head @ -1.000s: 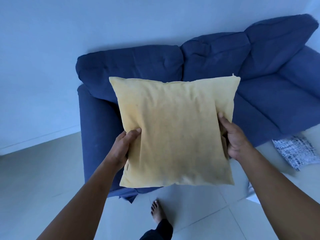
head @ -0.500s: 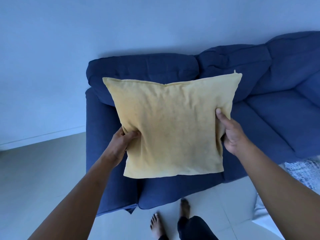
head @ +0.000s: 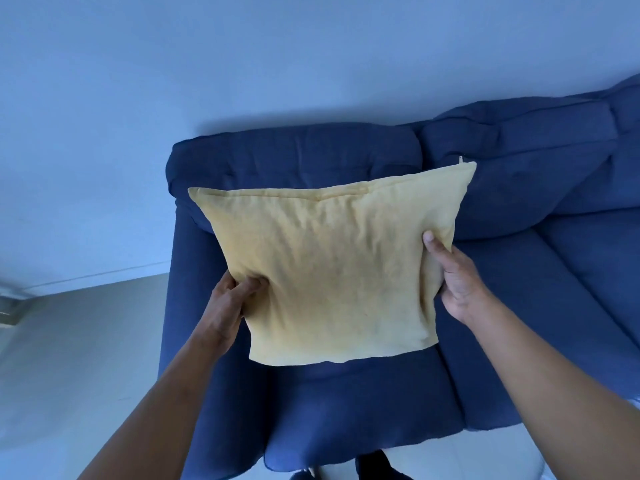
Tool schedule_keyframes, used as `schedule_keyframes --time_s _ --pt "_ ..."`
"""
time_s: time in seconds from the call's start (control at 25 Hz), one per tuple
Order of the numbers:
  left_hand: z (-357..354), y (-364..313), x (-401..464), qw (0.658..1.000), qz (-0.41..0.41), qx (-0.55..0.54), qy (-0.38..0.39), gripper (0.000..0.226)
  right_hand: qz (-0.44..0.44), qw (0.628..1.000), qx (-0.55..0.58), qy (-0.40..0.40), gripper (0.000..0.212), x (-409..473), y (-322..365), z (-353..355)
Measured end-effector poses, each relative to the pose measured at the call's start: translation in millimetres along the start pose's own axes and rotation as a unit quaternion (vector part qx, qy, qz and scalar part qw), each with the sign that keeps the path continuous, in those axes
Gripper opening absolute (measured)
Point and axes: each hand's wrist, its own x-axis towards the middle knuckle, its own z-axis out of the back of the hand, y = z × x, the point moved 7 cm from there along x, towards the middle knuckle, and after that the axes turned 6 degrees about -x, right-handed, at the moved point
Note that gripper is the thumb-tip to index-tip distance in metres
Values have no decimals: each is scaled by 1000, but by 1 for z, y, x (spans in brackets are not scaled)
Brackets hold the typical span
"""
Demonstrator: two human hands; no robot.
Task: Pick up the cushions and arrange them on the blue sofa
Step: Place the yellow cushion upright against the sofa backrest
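A blue sofa [head: 346,410] stands against a plain pale wall [head: 242,64], its left armrest nearest the middle of the view and its seat running off to the right. Plump back cushions [head: 512,161] line the far side along the wall. To the left, a light floor [head: 69,358] meets the wall at a thin skirting line, and a strip of the same floor shows at the near edge in front of the sofa. A yellow cushion [head: 332,271] is held face-on above the left end of the seat, its top edge level with the back cushions. The left hand [head: 227,306] pinches its lower left edge, thumb on the front, and the right hand [head: 453,275] clasps its right edge, thumb pressed on the fabric.
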Motion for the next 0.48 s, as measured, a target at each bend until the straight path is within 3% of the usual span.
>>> schedule_keyframes --time_s 0.28,0.48 --pt "-1 39 64 999 30 -18 -38 65 -57 998 -21 35 62 83 -28 0" --pt "4 33 117 998 37 -2 -55 70 -80 996 -39 29 54 135 -37 -8"
